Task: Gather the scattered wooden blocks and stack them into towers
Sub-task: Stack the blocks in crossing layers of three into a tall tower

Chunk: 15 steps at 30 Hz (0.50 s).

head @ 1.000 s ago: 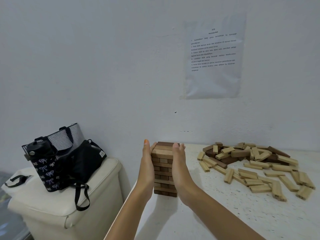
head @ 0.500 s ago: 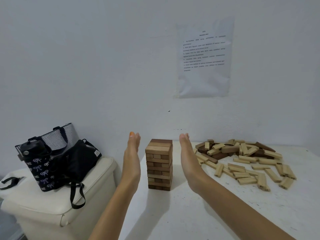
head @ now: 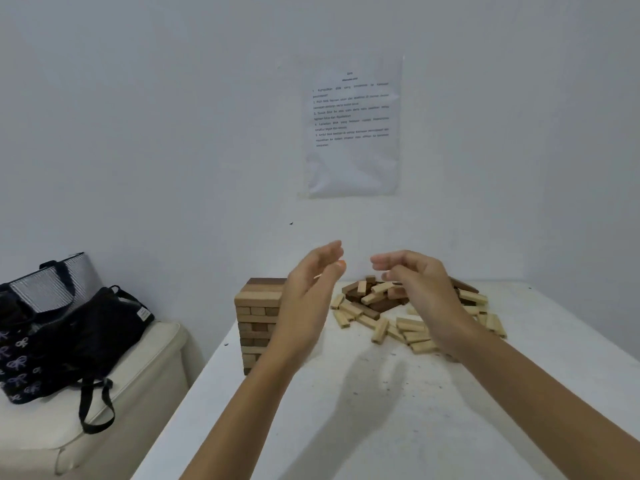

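A tower of light and dark wooden blocks (head: 258,320) stands near the left edge of the white table (head: 346,427). My left hand (head: 308,299) hovers in the air just right of the tower, fingers relaxed and empty, covering the tower's right side. My right hand (head: 419,292) floats above the scattered pile of wooden blocks (head: 384,317) at the back right, fingers loosely curved, holding nothing. Neither hand touches a block.
A cream seat (head: 104,393) stands left of the table with dark bags (head: 62,327) on it. The wall is close behind the table, with a plastic-covered instruction sheet (head: 351,126) taped to it. The table's left edge runs beside the tower.
Both hands let go of the tower's sides, spread apart, then moved right and up. They now hover between the tower and the loose pile. The tower stands unchanged.
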Motion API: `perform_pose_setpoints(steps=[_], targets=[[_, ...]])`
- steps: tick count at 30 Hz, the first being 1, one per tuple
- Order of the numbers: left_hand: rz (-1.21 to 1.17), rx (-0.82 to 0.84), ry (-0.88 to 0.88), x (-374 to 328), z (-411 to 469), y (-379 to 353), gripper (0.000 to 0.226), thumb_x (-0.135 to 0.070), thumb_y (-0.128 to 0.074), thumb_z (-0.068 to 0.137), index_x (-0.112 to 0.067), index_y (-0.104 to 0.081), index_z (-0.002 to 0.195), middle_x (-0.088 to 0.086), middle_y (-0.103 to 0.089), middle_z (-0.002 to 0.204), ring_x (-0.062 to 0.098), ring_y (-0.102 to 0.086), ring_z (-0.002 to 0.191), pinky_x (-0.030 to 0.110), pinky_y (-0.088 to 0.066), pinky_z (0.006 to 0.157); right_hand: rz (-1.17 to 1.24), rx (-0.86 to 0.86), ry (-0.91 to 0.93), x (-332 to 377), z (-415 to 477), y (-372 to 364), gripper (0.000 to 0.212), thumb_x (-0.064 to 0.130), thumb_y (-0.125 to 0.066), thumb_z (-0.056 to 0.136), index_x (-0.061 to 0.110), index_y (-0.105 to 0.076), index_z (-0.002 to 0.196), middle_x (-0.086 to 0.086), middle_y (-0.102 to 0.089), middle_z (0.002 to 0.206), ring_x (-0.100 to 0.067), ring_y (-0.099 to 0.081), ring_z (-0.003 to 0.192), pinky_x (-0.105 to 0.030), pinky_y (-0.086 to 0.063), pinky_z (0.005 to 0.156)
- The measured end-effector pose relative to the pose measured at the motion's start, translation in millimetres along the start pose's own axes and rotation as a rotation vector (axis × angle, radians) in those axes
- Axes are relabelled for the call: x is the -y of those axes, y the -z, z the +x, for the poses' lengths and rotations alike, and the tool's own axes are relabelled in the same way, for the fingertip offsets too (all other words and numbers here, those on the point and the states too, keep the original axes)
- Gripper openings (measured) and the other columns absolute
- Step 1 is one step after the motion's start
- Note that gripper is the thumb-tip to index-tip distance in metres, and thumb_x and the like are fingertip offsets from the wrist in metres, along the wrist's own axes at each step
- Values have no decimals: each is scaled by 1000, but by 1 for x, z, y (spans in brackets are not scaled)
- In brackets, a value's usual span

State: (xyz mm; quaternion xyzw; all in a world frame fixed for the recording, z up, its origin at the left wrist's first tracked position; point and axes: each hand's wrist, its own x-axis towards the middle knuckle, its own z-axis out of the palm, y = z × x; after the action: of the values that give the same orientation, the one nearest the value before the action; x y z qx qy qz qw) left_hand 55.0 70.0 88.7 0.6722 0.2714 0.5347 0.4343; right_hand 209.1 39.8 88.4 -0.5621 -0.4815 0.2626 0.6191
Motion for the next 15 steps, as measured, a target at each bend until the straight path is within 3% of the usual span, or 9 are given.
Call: perform_pose_setpoints(steps=[5,11,15], targets=[[31,83,87,24,23,-32,23,-12,-54,93,-18,-67,110,-5,-69,107,0,-61,99,1,-43,71,-38,-41,-33,-21,17,36,33,-7,-48,88,15,-72,86,-3,-72,93,-13,-64,89,-20,-49,70],[180,115,185,62,68,-50,20,-8,-54,90,-14,-69,102,1,-69,102,7,-61,88,6,-43,60,-185,-7,-86,-52,53,52,33,-5,-51,87,18,-74,83,-4,-73,97,-21,-57,80,-35,-48,75],[298,187,170,88,90,-51,18,-5,-59,88,-17,-70,95,-3,-70,97,5,-63,86,7,-47,68,-326,-7,-35,-69,75,56,29,2,-56,89,24,-74,82,7,-72,101,-28,-65,84,-31,-52,73]])
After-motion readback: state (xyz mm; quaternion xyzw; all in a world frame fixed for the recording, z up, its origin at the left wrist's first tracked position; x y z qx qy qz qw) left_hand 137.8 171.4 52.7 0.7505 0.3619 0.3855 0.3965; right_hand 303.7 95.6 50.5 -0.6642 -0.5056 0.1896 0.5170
